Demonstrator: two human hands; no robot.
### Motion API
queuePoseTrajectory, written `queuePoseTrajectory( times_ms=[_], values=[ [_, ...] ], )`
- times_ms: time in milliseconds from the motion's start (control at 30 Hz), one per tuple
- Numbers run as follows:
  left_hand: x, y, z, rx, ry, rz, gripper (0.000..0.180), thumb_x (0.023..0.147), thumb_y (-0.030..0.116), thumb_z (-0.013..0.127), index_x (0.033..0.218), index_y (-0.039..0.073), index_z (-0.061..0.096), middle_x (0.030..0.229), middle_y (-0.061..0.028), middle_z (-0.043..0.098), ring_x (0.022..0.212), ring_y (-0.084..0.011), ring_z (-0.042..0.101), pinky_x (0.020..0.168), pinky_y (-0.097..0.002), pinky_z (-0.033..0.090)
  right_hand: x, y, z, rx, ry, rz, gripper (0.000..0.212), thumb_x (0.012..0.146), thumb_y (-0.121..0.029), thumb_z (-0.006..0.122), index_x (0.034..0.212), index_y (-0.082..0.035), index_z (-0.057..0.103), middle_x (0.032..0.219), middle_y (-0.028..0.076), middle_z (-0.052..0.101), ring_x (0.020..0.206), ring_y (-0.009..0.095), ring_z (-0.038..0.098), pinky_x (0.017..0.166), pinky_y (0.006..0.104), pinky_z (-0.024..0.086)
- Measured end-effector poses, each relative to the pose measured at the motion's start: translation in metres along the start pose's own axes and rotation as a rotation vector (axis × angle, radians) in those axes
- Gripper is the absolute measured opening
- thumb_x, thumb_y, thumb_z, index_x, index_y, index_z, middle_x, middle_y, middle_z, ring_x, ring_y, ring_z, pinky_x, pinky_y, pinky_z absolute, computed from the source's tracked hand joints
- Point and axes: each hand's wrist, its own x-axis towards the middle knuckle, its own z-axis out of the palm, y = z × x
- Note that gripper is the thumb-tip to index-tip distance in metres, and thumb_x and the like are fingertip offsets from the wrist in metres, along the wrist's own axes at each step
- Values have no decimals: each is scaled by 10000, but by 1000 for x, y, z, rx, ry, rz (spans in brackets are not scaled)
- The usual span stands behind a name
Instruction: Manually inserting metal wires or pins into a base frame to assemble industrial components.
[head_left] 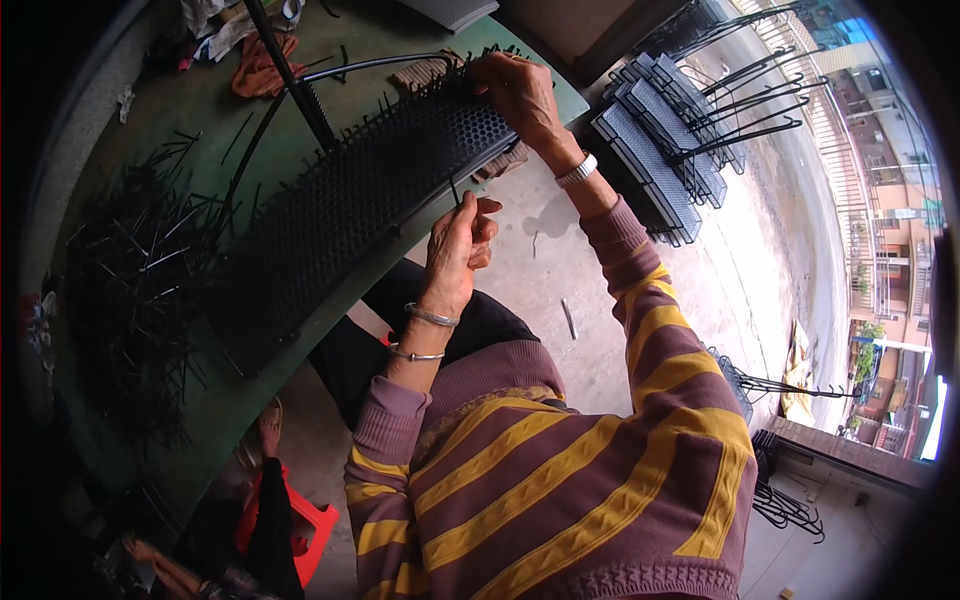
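A long black perforated mesh panel [375, 160] lies slanting across the green table, with short black stubs sticking up along its far edge. My right hand [515, 92] is at the panel's far right end, fingers curled down and pinched at the stubbed edge. What lies between those fingertips is hidden. Beside the panel's near edge my left hand [461, 245] is raised, thumb and forefinger closed on a thin black strip [454, 190] that points upward. Its other fingers are loosely bent.
Many loose black strips [140, 270] are heaped on the green table [225, 445] at left. Black rods [300, 90] rise behind the panel, near an orange cloth [265, 68]. Stacked mesh racks [655, 140] stand on the floor at right. Another person sits lower left by a red stool [318, 520].
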Motion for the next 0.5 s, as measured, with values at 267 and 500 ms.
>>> queuePoseTrajectory(
  times_ms=[267,500],
  values=[
    [-4,3,0,16,0,19,379,997,407,484,954,61,632,628,48,479,456,-12,237,433,-190,189,-9,-3,9,-301,87,-5,159,798,-92,639,930,-130,718,900,65,642,804,250,640,712,343,486],
    [-6,3,3,20,-23,22,372,998,396,485,969,52,626,631,53,480,458,-9,241,433,-188,184,-21,-1,11,-449,93,46,201,805,-152,647,973,-224,730,931,50,590,913,245,583,823,402,403]
  ],
)
